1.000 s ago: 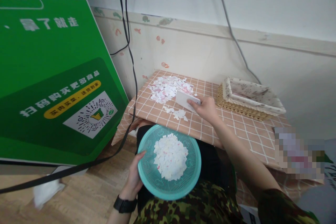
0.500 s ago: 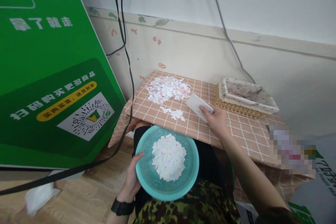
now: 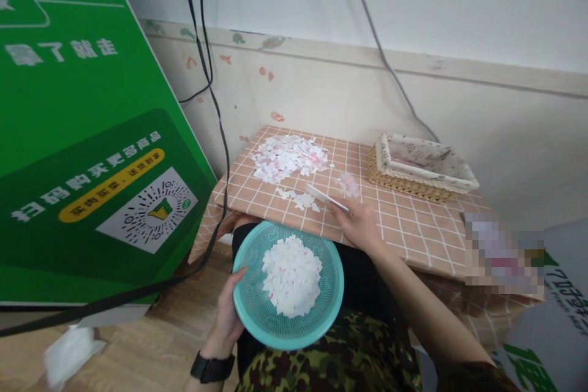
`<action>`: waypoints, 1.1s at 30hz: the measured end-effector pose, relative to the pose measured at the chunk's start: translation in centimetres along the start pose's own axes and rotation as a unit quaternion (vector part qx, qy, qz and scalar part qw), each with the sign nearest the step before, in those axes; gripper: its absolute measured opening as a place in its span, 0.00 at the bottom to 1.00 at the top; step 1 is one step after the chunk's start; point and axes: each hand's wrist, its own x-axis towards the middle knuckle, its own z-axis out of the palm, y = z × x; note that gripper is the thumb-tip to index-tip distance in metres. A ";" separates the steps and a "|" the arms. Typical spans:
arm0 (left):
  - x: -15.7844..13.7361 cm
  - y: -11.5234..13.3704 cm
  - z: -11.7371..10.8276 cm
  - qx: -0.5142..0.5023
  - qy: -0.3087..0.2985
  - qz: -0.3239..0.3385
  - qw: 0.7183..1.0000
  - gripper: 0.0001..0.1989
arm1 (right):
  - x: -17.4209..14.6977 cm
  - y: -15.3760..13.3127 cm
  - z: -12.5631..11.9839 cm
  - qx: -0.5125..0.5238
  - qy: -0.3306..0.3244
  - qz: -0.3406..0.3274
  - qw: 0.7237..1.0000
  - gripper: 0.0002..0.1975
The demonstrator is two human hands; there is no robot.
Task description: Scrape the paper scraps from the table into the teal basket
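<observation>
My left hand (image 3: 230,306) is closed on the left rim of a round turquoise plastic colander (image 3: 285,338), held over my lap. A heap of small white paper scraps (image 3: 293,277), with a few pink bits, lies inside it. Over the checked table, my right hand (image 3: 361,223) grips a flat white card-like scraper (image 3: 327,198), now turned nearly edge-on. Its far end is beside a small patch of white scraps (image 3: 301,199) near the front edge. Behind that spreads a larger pile of white and pink paper scraps (image 3: 289,158). A small pinkish cluster (image 3: 348,185) lies just beyond my right hand.
A cloth-lined wicker basket (image 3: 420,168) stands at the table's back right. A large green sign (image 3: 82,135) rises on the left, with a dark strap (image 3: 223,135) hanging in front. A white plastic bag (image 3: 71,355) lies on the wooden floor.
My right hand has moved left and slightly nearer, tilting the scraper from broad face to edge-on beside the small scraps. The pinkish cluster has come into sight. The colander stays in my left hand.
</observation>
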 end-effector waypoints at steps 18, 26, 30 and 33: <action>0.1 -0.1 0.4 -0.002 0.021 -0.013 1.000 0.06 | 2.0 2.1 -0.6 -0.160 0.124 0.124 0.971 0.20; 0.0 -0.2 0.2 -0.004 0.010 -0.012 1.000 0.05 | 0.3 0.4 -2.0 -0.027 0.022 0.039 0.999 0.15; -0.1 0.2 0.5 -0.001 -0.001 -0.009 1.000 0.06 | -1.5 -0.3 -2.1 -0.005 0.000 0.025 1.000 0.13; -0.1 0.6 0.7 0.002 -0.008 -0.020 1.000 0.08 | -2.6 -0.1 -2.2 0.016 0.001 0.022 1.000 0.12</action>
